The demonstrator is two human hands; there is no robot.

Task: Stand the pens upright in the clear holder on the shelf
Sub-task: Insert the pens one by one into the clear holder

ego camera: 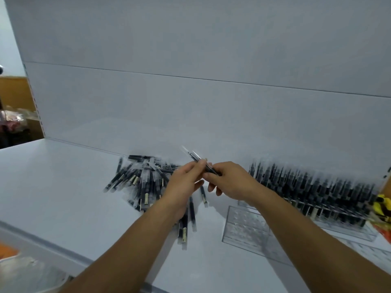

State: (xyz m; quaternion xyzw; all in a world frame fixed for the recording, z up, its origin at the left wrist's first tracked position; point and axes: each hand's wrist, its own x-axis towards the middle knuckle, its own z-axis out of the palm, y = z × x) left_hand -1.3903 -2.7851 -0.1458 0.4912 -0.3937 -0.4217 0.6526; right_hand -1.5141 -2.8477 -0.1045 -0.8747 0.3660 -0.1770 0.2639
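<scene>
A loose pile of black pens (137,176) with clear caps lies on the white shelf (53,182). Both my hands meet above the pile's right side. My left hand (186,182) and my right hand (228,180) together hold a small bunch of pens (201,161) that points up and to the left. To the right stands a clear holder (317,212) filled with many upright black pens. In front of it an empty clear holder (245,227) with a grid of holes sits on the shelf. The picture is blurred.
The white back panel (190,102) rises behind the shelf. A yellow and orange packet (384,208) lies at the right edge. A clear plastic bin (25,273) sits below the shelf's front edge at lower left.
</scene>
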